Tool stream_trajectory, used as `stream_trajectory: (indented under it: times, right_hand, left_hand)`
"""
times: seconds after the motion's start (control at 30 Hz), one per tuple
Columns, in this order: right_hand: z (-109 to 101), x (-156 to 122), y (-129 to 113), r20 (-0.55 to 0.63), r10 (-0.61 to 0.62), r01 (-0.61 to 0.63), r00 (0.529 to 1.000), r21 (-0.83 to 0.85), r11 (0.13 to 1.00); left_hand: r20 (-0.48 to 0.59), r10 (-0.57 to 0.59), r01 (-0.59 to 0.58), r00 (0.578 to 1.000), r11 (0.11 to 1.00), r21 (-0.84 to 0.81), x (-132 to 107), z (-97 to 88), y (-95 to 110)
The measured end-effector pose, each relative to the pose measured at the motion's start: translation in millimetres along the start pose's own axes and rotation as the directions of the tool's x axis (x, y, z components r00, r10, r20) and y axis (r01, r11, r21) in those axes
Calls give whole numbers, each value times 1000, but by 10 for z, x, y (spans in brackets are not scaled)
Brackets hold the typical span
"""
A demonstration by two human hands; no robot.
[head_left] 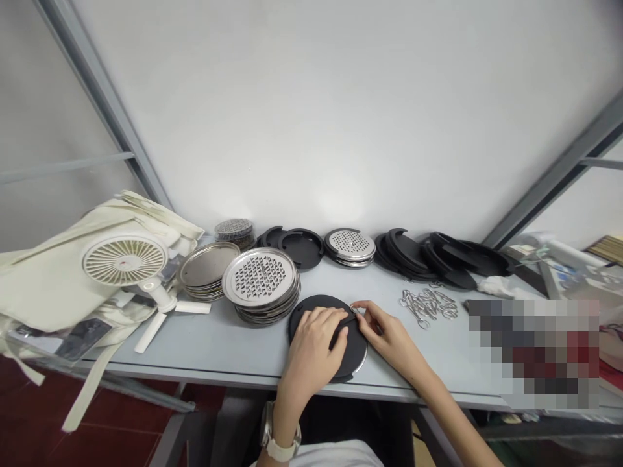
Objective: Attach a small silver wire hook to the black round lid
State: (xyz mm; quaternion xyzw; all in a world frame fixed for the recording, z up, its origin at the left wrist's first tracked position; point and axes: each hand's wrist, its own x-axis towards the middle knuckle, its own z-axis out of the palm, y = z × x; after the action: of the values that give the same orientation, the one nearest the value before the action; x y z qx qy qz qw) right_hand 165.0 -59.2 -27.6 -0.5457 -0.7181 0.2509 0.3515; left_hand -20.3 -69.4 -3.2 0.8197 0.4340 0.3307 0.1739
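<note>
A round black plastic disc [357, 355] lies on the table in front of me, with a thin silvery rim showing at its lower right edge. My left hand [317, 340] rests on top of it, palm down, fingers stretched out and thumb apart. At the disc's upper right edge, my right hand [378, 325] pinches a small metal wire loop [354, 309] between thumb and fingers. The loop touches the disc's edge; how it sits there is partly hidden by the fingers. Loose metal wire loops [428, 303] lie in a pile to the right.
Stacked metal grater discs [263, 279] and plain metal discs [209, 266] stand at left. Black round holders [302, 248], perforated discs [350, 245] and more black holders [413, 253] line the wall. A white fan [126, 261] stands beside a cream bag [53, 272]. A blurred patch covers the right.
</note>
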Motion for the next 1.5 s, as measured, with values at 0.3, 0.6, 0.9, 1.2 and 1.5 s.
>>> stream_trajectory:
  times: [0.3,0.6,0.9,1.2,1.5]
  right_hand:
    - [6,1,38,15,-7,7,1000,8,1000]
    - [-19,8,-32,8,-11,11,1000,6,1000]
    - [-41,10,-73,43,22,-21,999,-30,999]
    - [-24,9,-65,31,18,-17,999,-41,999]
    - [-25,2,-99,36,29,-27,999,-54,998]
  left_hand:
    - [-14,18,-18,1000,1000,22,-1,8,-2]
    - [-9,19,-19,1000,1000,18,4,-1,3]
    - [-9,21,-20,1000,999,31,7,-5,10]
    - [-3,20,-20,1000,999,30,6,-9,3]
    - [-1,10,-10,1000,1000,6,1,-9,16]
